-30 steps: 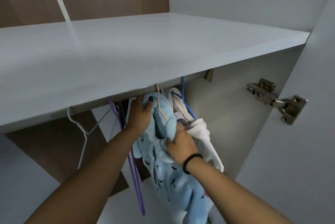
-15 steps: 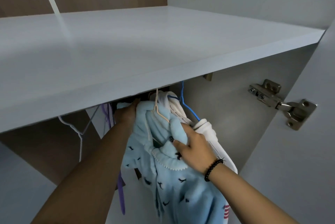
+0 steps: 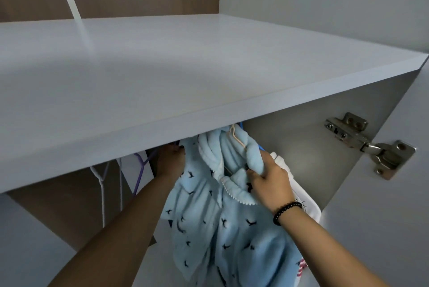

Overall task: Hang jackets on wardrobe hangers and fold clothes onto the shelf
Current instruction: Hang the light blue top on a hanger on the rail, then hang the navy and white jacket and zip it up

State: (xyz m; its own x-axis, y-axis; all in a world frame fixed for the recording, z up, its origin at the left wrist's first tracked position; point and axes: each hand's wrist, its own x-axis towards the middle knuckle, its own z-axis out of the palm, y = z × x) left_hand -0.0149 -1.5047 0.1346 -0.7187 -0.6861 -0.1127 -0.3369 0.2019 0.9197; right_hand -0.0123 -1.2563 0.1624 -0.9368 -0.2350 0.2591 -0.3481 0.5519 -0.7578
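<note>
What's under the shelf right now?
Under the shelf: a light blue jacket on a beige hanger, gripped by both hands; a white garment; purple and white hangers. The shelf's edge hides the rail.

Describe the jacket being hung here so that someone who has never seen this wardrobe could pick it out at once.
Look under the front edge of the wide grey shelf, where clothes hang. Between the left hand and right hand hangs a fluffy light-blue jacket. Its small dark bird prints set it apart from the plain white garment just right.
</note>
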